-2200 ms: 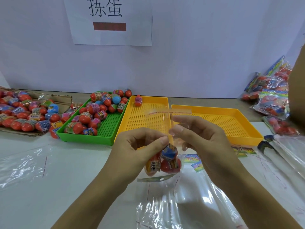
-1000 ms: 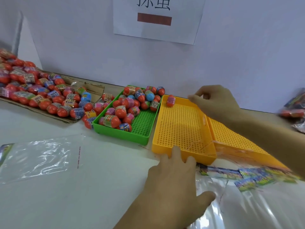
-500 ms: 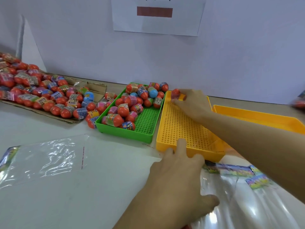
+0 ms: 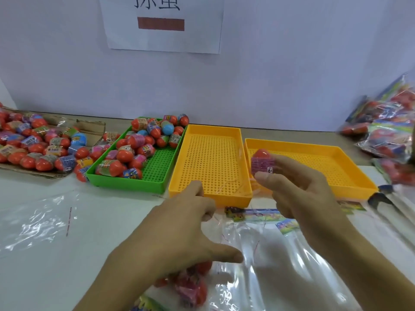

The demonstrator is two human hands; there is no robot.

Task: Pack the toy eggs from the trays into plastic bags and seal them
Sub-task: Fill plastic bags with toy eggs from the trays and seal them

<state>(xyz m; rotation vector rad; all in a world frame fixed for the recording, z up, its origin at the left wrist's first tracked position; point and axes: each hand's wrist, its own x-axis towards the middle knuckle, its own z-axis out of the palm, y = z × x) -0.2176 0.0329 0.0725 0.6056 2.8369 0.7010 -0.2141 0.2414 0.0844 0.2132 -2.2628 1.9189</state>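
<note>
Head view puts a toy egg (image 4: 262, 163) with a pink label right of centre, pinched at the fingertips of the right hand (image 4: 298, 187), which is raised above the gap between the two yellow trays. The left hand (image 4: 179, 234) hovers low at centre frame, fingers loose and spread, gripping nothing, above a partly filled bag (image 4: 190, 286) at the lower edge in which a few red eggs show. The step in hand looks like dropping this egg into a bag: it should go well if the left hand first opens and steadies the mouth of the clear plastic, so the egg slides in without rolling off across the tabletop (image 4: 112, 221). Both the near yellow tray (image 4: 177, 176) and the far yellow tray (image 4: 359, 176) appear bare. Left of them, the green tray (image 4: 157, 176) holds a heap of eggs crowded toward its back and left. Further to the upper left, a flat cardboard sheet (image 4: 94, 129) carries many more. Sealed bags (image 4: 386, 135) are piled at the right edge, and an unfilled clear bag (image 4: 33, 221) lies at the left.
</note>
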